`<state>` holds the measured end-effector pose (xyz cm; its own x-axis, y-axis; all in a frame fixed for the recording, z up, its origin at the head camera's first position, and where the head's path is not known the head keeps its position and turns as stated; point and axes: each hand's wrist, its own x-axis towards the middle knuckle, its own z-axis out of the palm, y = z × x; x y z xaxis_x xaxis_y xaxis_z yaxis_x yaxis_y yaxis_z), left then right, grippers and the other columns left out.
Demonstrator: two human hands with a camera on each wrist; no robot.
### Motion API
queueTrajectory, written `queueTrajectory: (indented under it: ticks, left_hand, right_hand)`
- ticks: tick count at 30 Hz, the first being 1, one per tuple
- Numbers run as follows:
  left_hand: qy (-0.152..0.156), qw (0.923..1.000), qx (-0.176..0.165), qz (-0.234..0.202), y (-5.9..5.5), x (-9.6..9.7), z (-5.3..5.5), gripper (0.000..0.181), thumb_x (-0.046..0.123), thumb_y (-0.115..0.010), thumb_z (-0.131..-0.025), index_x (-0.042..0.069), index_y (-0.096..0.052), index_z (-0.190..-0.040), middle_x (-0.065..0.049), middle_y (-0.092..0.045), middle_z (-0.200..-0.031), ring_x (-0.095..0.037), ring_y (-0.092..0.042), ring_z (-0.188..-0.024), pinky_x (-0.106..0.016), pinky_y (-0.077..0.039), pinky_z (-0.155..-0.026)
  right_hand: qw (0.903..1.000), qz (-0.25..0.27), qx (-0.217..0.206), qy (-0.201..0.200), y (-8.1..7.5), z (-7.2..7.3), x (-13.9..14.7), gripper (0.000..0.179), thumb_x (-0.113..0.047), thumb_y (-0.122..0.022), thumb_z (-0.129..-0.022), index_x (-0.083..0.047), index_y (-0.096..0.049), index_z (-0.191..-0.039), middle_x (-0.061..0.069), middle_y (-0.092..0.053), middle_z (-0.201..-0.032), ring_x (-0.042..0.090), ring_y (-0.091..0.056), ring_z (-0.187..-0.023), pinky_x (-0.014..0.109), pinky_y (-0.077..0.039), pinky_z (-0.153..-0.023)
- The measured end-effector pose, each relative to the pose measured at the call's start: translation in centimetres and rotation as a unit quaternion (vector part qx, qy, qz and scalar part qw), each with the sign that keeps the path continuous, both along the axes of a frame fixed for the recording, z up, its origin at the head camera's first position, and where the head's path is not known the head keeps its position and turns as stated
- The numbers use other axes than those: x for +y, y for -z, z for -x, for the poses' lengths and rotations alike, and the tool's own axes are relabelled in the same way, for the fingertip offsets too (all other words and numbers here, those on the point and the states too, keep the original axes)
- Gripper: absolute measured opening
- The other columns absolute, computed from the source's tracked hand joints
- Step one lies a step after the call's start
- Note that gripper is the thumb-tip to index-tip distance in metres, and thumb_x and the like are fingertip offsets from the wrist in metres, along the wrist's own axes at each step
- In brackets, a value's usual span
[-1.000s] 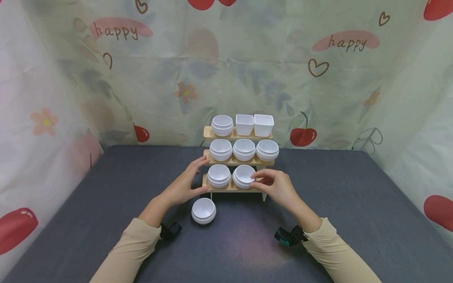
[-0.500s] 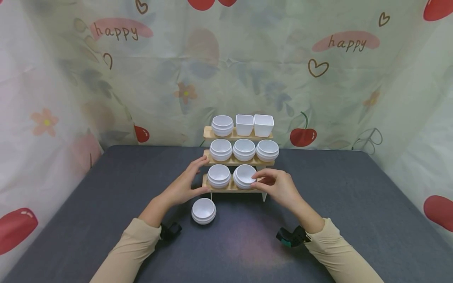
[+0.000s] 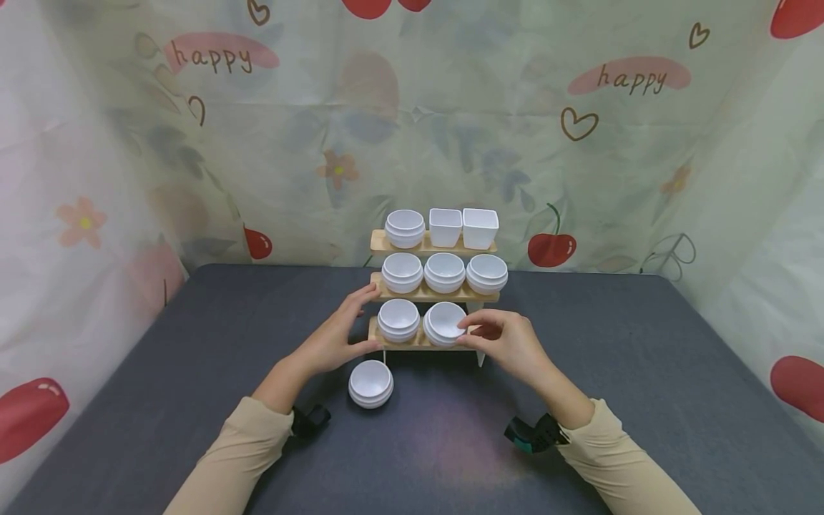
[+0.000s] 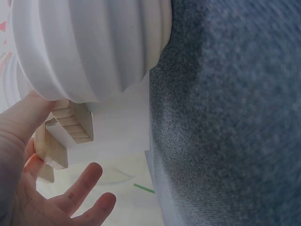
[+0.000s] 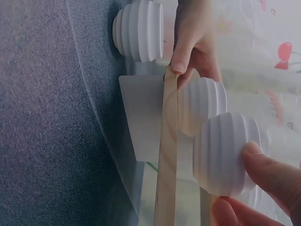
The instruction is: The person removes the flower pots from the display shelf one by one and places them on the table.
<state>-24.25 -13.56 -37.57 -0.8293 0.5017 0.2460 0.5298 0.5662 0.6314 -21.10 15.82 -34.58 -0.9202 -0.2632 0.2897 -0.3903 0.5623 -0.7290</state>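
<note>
My right hand (image 3: 505, 340) pinches a round white ribbed pot (image 3: 443, 323) between thumb and fingers, over the lowest tier of a three-tier wooden stand (image 3: 412, 345). In the right wrist view a gap shows between this pot's base (image 5: 225, 155) and the plank (image 5: 168, 141). My left hand (image 3: 331, 336) touches the stand's left side. Its thumb lies at the lowest plank's end and a finger at the middle plank, while the other fingers (image 4: 87, 181) extend free. Beside the held pot, a similar pot (image 3: 398, 322) stands on the lowest tier.
Another round pot (image 3: 370, 386) stands on the dark tabletop (image 3: 450, 443), in front of the stand's left corner. Round pots (image 3: 444, 274) fill the middle tier. Up top are a round pot (image 3: 404, 230) and two square pots (image 3: 479, 230). A printed curtain (image 3: 450, 143) hangs behind.
My right hand, with the pot in its pinch, has shifted very slightly right and toward me. The left hand keeps its place on the stand.
</note>
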Motion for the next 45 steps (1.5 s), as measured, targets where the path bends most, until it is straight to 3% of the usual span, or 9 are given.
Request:
queueTrajectory:
  ticks: [17,35,45]
  left_hand:
    - [0.001,1.0,0.004,0.0,-0.2,0.0,0.0,0.082,0.016,-0.073,-0.081,0.011,-0.023,-0.146,-0.012,-0.017,-0.155,-0.037,-0.04,-0.132,-0.05,-0.04,-0.107]
    - [0.004,0.9999,0.009,-0.001,0.0,0.1,-0.1,0.083,0.017,-0.073,-0.081,0.01,-0.021,-0.147,-0.013,-0.016,-0.156,-0.033,-0.033,-0.137,-0.047,-0.04,-0.108]
    - [0.001,1.0,-0.002,0.0,0.0,0.0,-0.1,0.083,0.017,-0.073,-0.082,0.012,-0.021,-0.147,-0.01,-0.015,-0.156,-0.03,-0.033,-0.138,-0.046,-0.038,-0.11]
  right_hand:
    - [0.9999,-0.002,0.002,-0.014,-0.4,-0.6,0.0,0.022,-0.013,-0.078,-0.073,-0.006,-0.072,-0.093,0.01,-0.071,-0.084,0.011,-0.064,-0.07,0.018,-0.054,-0.061]
    - [0.9994,0.005,-0.015,-0.029,-0.5,-1.2,-0.1,0.021,-0.014,-0.077,-0.075,-0.009,-0.071,-0.094,0.008,-0.071,-0.086,0.008,-0.063,-0.07,0.018,-0.054,-0.059]
    - [0.9993,-0.001,-0.005,-0.038,-0.5,-1.5,-0.2,0.019,-0.013,-0.077,-0.075,-0.01,-0.071,-0.093,0.008,-0.07,-0.099,0.009,-0.064,-0.075,0.017,-0.055,-0.067]
